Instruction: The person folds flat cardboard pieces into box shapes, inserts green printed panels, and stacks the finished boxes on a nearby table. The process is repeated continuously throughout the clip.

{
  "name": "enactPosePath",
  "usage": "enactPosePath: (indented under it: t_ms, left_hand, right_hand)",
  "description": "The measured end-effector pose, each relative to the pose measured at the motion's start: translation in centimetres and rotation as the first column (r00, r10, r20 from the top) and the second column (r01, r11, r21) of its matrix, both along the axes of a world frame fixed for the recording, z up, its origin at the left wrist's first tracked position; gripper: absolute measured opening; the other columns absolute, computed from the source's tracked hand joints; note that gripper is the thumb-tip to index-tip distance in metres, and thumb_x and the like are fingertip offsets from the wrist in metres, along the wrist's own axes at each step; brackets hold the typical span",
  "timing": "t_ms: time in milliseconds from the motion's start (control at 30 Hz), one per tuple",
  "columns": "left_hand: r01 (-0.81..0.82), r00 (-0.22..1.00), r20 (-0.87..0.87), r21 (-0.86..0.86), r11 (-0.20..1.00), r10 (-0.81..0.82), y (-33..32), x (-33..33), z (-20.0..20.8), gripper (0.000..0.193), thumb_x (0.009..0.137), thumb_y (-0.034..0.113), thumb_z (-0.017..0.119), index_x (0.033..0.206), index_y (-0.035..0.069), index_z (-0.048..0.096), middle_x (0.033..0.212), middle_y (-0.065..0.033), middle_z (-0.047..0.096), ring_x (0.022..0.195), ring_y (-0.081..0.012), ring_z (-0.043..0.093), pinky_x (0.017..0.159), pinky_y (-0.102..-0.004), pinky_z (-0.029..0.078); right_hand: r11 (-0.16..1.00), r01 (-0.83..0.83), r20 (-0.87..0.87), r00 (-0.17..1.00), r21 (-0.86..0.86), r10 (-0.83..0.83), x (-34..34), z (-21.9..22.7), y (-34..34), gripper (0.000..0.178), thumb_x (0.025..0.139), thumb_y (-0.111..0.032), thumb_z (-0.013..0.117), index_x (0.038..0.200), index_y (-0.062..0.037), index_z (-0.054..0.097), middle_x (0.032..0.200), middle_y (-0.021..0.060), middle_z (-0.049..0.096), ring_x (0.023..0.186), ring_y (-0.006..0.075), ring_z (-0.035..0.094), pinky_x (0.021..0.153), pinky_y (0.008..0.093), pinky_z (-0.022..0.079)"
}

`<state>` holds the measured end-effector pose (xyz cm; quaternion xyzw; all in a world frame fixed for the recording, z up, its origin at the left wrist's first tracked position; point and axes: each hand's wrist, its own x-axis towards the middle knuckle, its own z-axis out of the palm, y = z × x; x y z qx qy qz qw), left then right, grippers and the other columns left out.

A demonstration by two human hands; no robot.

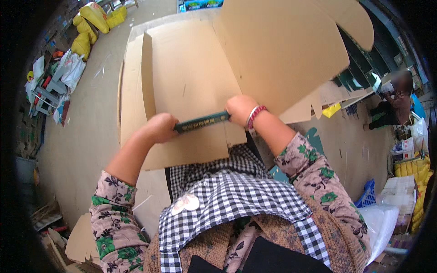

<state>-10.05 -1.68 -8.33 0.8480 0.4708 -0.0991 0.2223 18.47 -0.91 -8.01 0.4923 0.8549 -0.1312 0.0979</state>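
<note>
A large brown cardboard box blank point(191, 68) lies partly folded in front of me. Across its near part runs a narrow dark green strip with light print point(203, 122), which looks like a folded-up front wall of the cardboard. My left hand point(160, 128) is closed around the strip's left end. At its right end my right hand point(241, 110), with a red bracelet at the wrist, grips it the same way. A narrow side flap point(148, 75) stands up on the left. The wide lid panel point(282, 50) rises at the far right. Both hands' fingertips are partly hidden.
Yellow sacks point(94, 18) and a yellow crate point(117, 17) are at the far left, above a pile of bags and odds and ends point(57, 84). Another person point(396, 100) is at the right. A blue basket point(366, 194) and clear plastic point(381, 227) sit at the lower right.
</note>
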Motion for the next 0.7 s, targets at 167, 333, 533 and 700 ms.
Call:
enactPosePath:
  t_ms: [167, 333, 533, 700]
  left_hand:
    - [-0.029, 0.998, -0.052, -0.203, 0.979, 0.019, -2.0, 2.1, 2.8, 0.024, 0.075, 0.02, 0.068, 0.093, 0.005, 0.07, 0.082, -0.0196, 0.066, 0.078, -0.0342, 0.064, 0.071, -0.0402, 0.052]
    - [-0.083, 0.996, -0.032, 0.014, 0.996, 0.083, -3.8, 3.7, 0.8, 0.016, 0.076, 0.015, 0.064, 0.088, 0.006, 0.07, 0.088, -0.0173, 0.067, 0.084, -0.0334, 0.065, 0.074, -0.0422, 0.052]
    - [-0.084, 0.572, 0.518, 0.808, 0.584, -0.636, -11.7, 17.7, 3.3, 0.037, 0.081, 0.01, 0.056, 0.118, 0.006, 0.058, 0.124, -0.0178, 0.054, 0.112, -0.0313, 0.054, 0.101, -0.0431, 0.038]
    - [-0.012, 0.476, 0.653, 0.674, 0.739, -0.588, -8.4, 10.4, 5.9, 0.031, 0.079, 0.003, 0.057, 0.11, 0.006, 0.063, 0.112, -0.0165, 0.06, 0.099, -0.0307, 0.06, 0.085, -0.04, 0.05]
  right_hand:
    - [0.998, 0.017, 0.032, 0.999, -0.059, -0.015, 0.6, 2.0, -2.8, 0.017, 0.072, -0.006, 0.059, 0.085, -0.0067, 0.07, 0.089, 0.0171, 0.068, 0.085, 0.0335, 0.065, 0.075, 0.0423, 0.053]
    - [0.988, -0.153, 0.073, 0.986, 0.013, 0.152, 2.3, 1.1, 0.0, 0.017, 0.074, -0.007, 0.058, 0.086, -0.0099, 0.071, 0.089, 0.0169, 0.068, 0.089, 0.0327, 0.065, 0.079, 0.0444, 0.052]
    - [0.548, 0.301, -0.215, 0.952, 0.78, -0.217, 8.1, 6.4, 8.6, 0.033, 0.083, -0.02, 0.058, 0.11, -0.0025, 0.062, 0.121, 0.0213, 0.057, 0.117, 0.0312, 0.052, 0.1, 0.0506, 0.036]
    - [0.933, 0.089, -0.386, 0.921, 0.348, 0.056, -7.0, 1.5, 0.4, 0.033, 0.084, -0.022, 0.058, 0.114, -0.0088, 0.061, 0.117, 0.0186, 0.059, 0.115, 0.0293, 0.054, 0.102, 0.052, 0.033]
